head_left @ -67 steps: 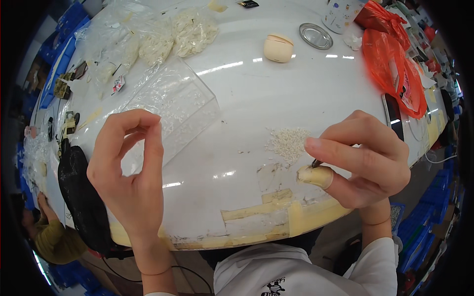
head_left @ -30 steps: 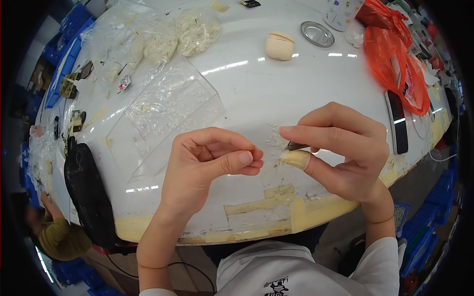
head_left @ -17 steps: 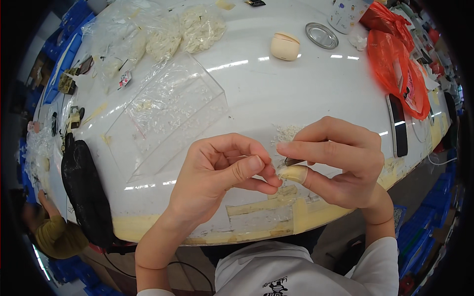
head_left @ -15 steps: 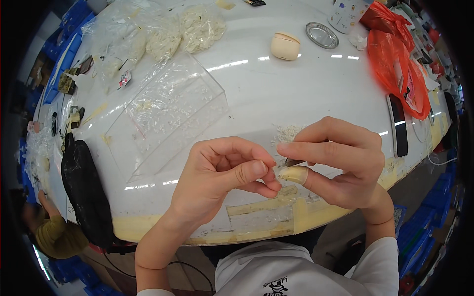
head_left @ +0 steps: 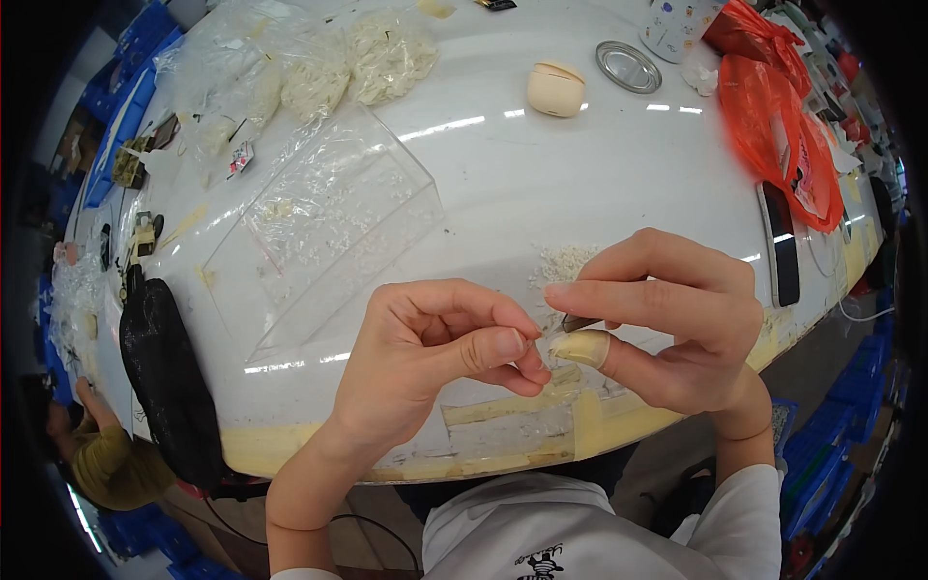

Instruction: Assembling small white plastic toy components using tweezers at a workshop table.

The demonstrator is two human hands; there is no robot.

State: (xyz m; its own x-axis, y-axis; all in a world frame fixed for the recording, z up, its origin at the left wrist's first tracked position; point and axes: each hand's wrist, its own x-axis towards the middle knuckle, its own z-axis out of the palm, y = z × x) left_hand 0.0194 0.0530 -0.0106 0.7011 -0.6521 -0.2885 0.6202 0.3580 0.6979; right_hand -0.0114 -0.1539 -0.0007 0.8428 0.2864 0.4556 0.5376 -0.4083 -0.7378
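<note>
- Where the small heap of white bits (head_left: 561,263) lies on the white table (head_left: 503,208), it serves as the landmark; the right hand (head_left: 681,324) is the nearer of the two, its forefinger partly in front of the heap's right and near side.
- The right hand grasps a dark flat tool (head_left: 578,323), just on the person's side of the heap; how the thumb bears on it is unclear.
- What shows of the tool has its long axis running roughly left to right, its exposed end toward the left hand's fingertips; the rest is hidden by the fingers.
- A yellow cover (head_left: 583,348) wraps the right thumb, below the tool.
- The left hand (head_left: 435,343) sits left of the heap and closer to the person, thumb and forefinger tips drawn together; I cannot tell whether they pinch something tiny.
- The left fingertips are just beside the tool's exposed end and the covered thumb; contact cannot be made out.
- Left of the heap lies a clear flat tray (head_left: 398,143) with white bits about it.
- Beyond the heap stands a beige rounded case (head_left: 556,92); to its right lies a phone (head_left: 779,246).
- Yellow tape (head_left: 498,411) lies on the person's side of it.
</note>
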